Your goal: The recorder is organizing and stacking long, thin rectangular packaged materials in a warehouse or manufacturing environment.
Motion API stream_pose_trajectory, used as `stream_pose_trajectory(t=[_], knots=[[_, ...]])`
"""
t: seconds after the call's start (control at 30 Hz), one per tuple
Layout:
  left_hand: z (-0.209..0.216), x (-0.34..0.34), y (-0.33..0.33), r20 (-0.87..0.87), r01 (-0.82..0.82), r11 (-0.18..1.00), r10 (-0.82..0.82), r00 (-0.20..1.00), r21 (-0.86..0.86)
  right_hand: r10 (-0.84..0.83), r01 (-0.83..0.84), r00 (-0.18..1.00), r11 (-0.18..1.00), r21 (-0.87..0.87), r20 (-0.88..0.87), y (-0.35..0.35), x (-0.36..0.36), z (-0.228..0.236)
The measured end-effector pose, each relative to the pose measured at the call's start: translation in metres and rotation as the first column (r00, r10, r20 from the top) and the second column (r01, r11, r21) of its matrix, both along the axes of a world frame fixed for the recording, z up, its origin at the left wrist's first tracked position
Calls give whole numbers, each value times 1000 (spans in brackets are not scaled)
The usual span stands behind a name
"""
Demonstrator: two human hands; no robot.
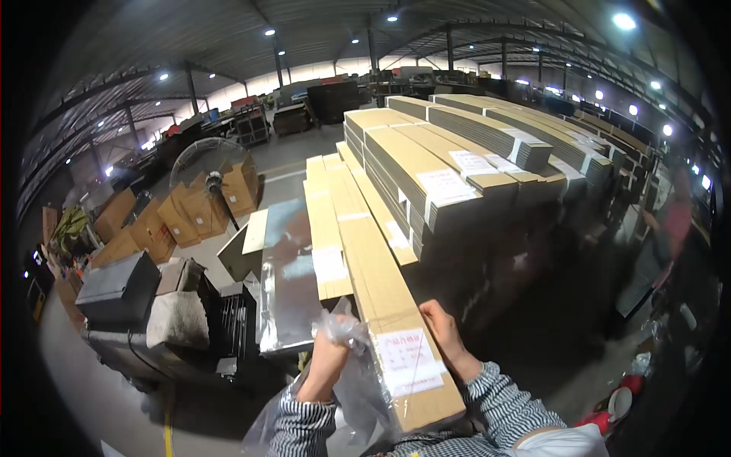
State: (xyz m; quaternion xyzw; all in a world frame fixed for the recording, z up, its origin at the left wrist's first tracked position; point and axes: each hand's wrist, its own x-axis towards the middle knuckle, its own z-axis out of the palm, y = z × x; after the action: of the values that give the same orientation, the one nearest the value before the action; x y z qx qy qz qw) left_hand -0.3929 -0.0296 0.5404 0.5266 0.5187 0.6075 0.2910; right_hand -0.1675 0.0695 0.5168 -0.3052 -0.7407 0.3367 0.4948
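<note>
A long, narrow cardboard box [371, 274] runs away from me, its near end just in front of my body. Near that end a white printed label [410, 358] is stuck on top. My left hand [327, 354] is closed around bunched clear plastic film [358, 396], at the box's left side. The film hangs down past the wrist and lies along the box's left edge. Against the right edge of the same box, level with the label, my right hand [445, 335] is curled and grips the side. Its fingertips are partly hidden.
Left of the box are thinner cardboard packs [326, 228] and a dark shiny panel [289, 266]. Large strapped cardboard stacks [426, 152] rise ahead and right. A dark cabinet [118, 286], open cartons [183, 213] and a fan [213, 183] stand left. Another person [674, 221] is far right.
</note>
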Motion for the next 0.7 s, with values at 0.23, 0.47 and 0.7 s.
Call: stream_pose_trajectory(t=[0.23,0.47,0.7], knots=[[27,39,-28,678,316,919,-77,731,-236,300,-507,862,507,-697,-409,10,27,9],[-82,77,-25,656,-95,982,181,733,-165,-163,123,962,975,-186,-220,-19,-2,-100],[-210,51,-52,-28,-145,896,147,989,-420,33,247,920,723,-645,391,-44,15,-169]])
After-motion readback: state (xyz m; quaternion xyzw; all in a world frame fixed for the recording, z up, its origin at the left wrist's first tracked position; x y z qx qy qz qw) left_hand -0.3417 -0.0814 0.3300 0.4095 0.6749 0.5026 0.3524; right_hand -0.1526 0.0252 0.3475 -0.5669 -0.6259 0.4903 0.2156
